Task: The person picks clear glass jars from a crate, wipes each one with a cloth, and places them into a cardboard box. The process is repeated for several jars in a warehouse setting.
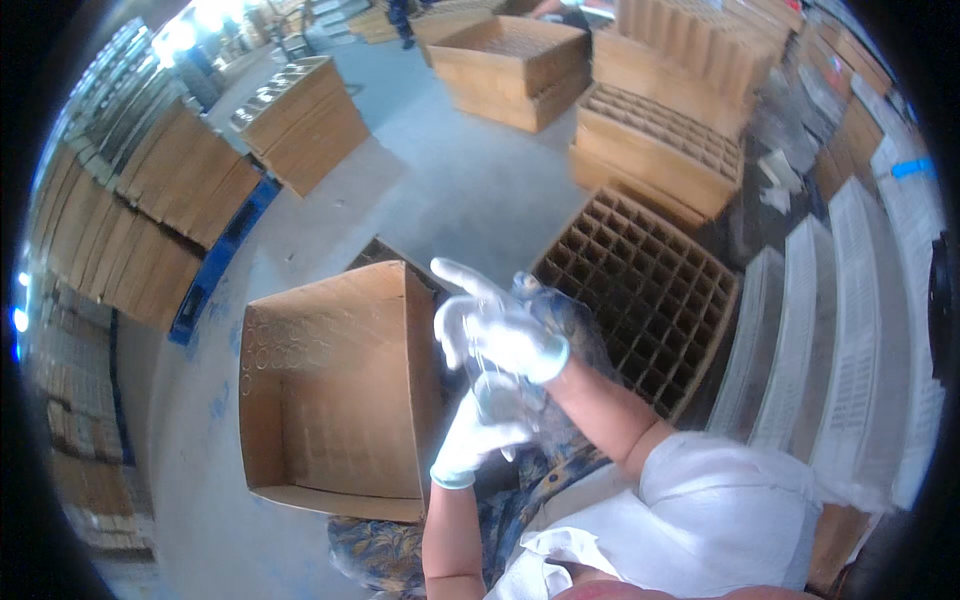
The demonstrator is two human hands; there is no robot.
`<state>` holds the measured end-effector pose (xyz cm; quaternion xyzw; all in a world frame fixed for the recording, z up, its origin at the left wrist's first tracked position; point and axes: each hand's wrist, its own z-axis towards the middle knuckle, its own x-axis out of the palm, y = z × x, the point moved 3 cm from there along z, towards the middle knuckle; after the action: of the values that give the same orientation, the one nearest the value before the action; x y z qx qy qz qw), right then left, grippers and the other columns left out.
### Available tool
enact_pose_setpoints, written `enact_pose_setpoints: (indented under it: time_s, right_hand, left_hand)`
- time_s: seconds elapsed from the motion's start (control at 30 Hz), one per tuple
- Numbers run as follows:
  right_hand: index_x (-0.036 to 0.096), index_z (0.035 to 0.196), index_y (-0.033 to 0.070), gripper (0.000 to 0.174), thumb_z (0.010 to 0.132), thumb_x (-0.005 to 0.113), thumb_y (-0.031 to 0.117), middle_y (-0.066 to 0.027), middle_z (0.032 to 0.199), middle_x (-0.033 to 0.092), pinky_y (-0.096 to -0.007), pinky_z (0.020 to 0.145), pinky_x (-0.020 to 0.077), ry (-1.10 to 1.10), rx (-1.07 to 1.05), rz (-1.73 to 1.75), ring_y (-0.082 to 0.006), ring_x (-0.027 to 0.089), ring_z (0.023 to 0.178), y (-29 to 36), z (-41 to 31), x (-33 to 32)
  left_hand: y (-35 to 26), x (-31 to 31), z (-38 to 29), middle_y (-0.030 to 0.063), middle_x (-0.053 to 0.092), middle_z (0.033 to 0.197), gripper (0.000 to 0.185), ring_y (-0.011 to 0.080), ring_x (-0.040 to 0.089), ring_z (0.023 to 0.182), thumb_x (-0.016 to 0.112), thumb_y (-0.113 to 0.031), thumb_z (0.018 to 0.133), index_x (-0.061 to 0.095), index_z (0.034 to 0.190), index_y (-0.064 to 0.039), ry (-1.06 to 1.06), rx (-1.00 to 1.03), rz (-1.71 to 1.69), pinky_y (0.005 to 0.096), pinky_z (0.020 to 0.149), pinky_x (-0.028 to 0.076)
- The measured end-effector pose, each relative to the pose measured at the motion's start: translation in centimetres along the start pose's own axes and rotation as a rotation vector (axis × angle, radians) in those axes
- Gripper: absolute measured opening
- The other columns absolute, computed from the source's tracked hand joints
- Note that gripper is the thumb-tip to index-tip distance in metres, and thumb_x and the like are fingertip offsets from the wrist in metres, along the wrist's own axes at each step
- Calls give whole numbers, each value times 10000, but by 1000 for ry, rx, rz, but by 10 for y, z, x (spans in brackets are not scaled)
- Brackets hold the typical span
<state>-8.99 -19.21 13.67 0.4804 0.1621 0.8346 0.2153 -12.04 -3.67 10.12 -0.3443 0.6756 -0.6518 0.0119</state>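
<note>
My left hand (476,435), in a white glove, holds a clear round vessel (501,397), which looks like a glass, in front of my body. Just above it is my gloved right hand (499,330), one finger stretched out and the others bent over the vessel's far end; blur hides whether it grips anything. To the left stands an open cardboard box (345,427), with rows of clear round rims along its upper left part. A cardboard box with a grid of dividers (637,285) lies to the right of my hands; its cells look dark.
Another divided carton (660,139) and an open carton (517,56) stand farther off. A carton topped with clear glassware (300,112) is at the upper left, near stacked cartons on a blue pallet (225,259). White wrapped stacks (810,337) line the right. Part of a person (400,22) shows far back.
</note>
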Motion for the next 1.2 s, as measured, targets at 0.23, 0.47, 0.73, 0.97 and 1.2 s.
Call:
enact_pose_setpoints:
  time_s: [0.23,0.47,0.73,0.97,1.2]
  right_hand:
    - [706,1180,53,361,1081,583,378,-50,845,736,-181,421,440,-654,281,-363,-49,615,523,11,-75,-85]
    - [647,1194,121,326,968,778,315,-52,945,701,-278,540,550,-1387,-323,-1514,-139,667,676,197,-219,-119]
    - [623,1238,224,485,823,856,316,-149,1183,659,-483,877,562,-1638,426,-2128,-354,686,1003,281,-419,-234]
    - [668,1282,197,485,862,836,370,-106,1093,726,-425,604,585,-1862,496,-1767,-245,717,812,327,-456,-248]
    - [645,1325,200,466,895,811,266,-50,1201,721,-391,605,591,-2087,188,-1387,-239,690,977,323,-453,-271]
  left_hand:
    - [-8,-29,25,78,648,737,641,55,418,495,386,-539,1109,645,1255,29,-762,305,244,214,435,289]
    - [5,-173,47,134,682,1279,396,249,697,993,635,-191,979,680,1351,-64,-887,264,1296,367,847,567]
    - [22,-274,78,115,492,1597,285,389,680,1132,607,-42,855,779,1072,-109,-437,-154,1725,442,922,572]
    - [21,-247,52,82,443,1619,348,339,629,1181,707,-96,830,755,1166,-172,-670,128,1784,450,934,571]
    - [11,-271,54,112,224,1740,359,358,660,1181,752,-149,805,780,1162,-180,-724,-74,1673,443,973,580]
